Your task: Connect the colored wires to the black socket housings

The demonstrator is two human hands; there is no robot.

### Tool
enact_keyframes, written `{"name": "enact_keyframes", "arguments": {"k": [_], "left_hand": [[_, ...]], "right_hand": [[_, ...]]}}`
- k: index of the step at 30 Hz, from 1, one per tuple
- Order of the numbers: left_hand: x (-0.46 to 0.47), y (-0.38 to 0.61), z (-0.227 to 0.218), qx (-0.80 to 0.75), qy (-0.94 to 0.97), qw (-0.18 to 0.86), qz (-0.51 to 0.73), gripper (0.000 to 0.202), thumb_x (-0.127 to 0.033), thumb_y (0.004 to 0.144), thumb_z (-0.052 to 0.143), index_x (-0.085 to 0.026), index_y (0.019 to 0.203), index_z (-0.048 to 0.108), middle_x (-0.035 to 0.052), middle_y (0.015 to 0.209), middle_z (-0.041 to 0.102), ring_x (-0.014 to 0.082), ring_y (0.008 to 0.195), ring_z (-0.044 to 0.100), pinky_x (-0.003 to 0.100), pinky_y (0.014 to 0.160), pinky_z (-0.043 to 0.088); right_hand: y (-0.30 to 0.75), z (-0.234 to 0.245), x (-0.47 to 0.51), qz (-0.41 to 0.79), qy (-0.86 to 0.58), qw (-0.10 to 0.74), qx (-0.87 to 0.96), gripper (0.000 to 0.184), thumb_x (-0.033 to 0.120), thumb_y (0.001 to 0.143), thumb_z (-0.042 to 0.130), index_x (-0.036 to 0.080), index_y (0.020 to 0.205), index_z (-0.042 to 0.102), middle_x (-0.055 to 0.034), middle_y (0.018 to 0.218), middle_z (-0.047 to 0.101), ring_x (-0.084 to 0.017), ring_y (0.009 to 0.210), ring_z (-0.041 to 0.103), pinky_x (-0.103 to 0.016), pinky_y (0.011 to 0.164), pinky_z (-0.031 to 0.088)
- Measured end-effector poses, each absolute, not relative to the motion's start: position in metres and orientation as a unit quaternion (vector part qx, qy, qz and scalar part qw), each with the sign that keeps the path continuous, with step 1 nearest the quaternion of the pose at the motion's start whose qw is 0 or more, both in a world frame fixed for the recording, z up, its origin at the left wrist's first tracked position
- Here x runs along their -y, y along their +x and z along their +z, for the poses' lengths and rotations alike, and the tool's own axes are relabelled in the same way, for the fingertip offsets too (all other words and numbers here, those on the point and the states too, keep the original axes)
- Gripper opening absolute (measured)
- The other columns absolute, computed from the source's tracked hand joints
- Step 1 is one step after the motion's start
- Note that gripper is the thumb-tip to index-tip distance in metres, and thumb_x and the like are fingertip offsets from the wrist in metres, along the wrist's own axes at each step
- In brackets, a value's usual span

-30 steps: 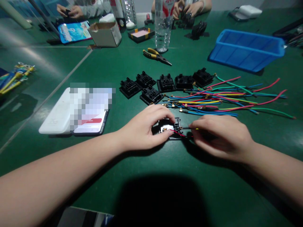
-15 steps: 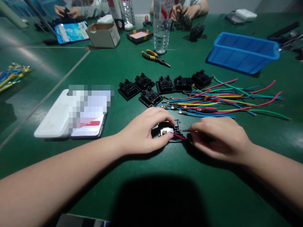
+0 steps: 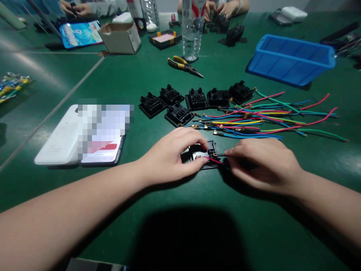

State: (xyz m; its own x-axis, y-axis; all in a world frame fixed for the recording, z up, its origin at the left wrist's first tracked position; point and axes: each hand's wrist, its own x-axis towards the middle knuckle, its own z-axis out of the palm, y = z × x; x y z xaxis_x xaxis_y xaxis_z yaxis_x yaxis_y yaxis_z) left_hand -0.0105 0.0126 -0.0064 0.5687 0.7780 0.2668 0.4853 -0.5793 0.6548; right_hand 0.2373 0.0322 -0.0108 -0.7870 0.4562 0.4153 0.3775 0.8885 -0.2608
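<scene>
My left hand [image 3: 172,155] curls over a black plastic socket part [image 3: 203,154] lying on the green table, thumb and fingers pinching its left side. My right hand [image 3: 261,162] is closed on wires just right of the part; a red wire [image 3: 214,160] and a brass-tipped wire end run from its fingertips into the part. Beyond the hands lies a bundle of coloured wires [image 3: 262,118] with brass terminals. Several more black socket parts [image 3: 194,99] sit in a row behind it.
A phone on a white power bank [image 3: 60,139] lies at the left. Yellow-handled pliers [image 3: 183,66], a water bottle [image 3: 191,34], a cardboard box [image 3: 120,37] and a blue bin [image 3: 293,60] stand farther back. Other people's hands [image 3: 222,9] work at the far edge.
My hands stay on the black part with only slight finger shifts. The view has drifted a little.
</scene>
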Motion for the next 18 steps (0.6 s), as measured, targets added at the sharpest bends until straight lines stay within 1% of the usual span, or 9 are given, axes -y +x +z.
{"name": "enact_keyframes", "arguments": {"k": [5,11,14,18], "left_hand": [[-0.0132,-0.0101,-0.0060,-0.374,0.847,0.262,0.274,0.015,-0.023,0.087,0.062,-0.015,0.100,0.063,0.0060,0.104,0.069,0.0177,0.101,0.061,0.033,0.094,0.047],[-0.0131,-0.0101,-0.0071,-0.373,0.849,0.256,0.275,0.014,-0.024,0.087,0.063,-0.016,0.098,0.063,0.0056,0.104,0.070,0.0178,0.100,0.062,0.033,0.093,0.047],[-0.0129,-0.0101,-0.0065,-0.372,0.850,0.253,0.274,0.015,-0.025,0.087,0.063,-0.016,0.098,0.063,0.0059,0.104,0.070,0.0181,0.100,0.062,0.033,0.093,0.047],[-0.0114,-0.0094,-0.0035,-0.358,0.861,0.221,0.286,0.016,-0.024,0.088,0.062,-0.017,0.101,0.061,0.0063,0.105,0.069,0.0186,0.101,0.060,0.033,0.093,0.045]], "right_hand": [[0.2365,-0.0098,-0.0320,0.078,-0.218,0.246,0.941,0.004,0.016,0.087,0.057,0.017,0.091,0.059,-0.0001,0.067,0.064,-0.012,0.056,0.055,-0.027,0.053,0.036],[0.2362,-0.0086,-0.0307,0.082,-0.227,0.230,0.943,0.009,0.014,0.087,0.056,0.020,0.093,0.058,0.0000,0.069,0.066,-0.013,0.058,0.058,-0.027,0.055,0.039],[0.2363,-0.0089,-0.0307,0.076,-0.220,0.239,0.943,0.009,0.015,0.086,0.057,0.020,0.093,0.058,0.0002,0.069,0.066,-0.013,0.058,0.058,-0.027,0.054,0.039],[0.2364,-0.0088,-0.0303,0.085,-0.227,0.234,0.941,0.008,0.016,0.086,0.056,0.021,0.092,0.058,0.0001,0.070,0.067,-0.013,0.058,0.059,-0.027,0.054,0.040]]}}
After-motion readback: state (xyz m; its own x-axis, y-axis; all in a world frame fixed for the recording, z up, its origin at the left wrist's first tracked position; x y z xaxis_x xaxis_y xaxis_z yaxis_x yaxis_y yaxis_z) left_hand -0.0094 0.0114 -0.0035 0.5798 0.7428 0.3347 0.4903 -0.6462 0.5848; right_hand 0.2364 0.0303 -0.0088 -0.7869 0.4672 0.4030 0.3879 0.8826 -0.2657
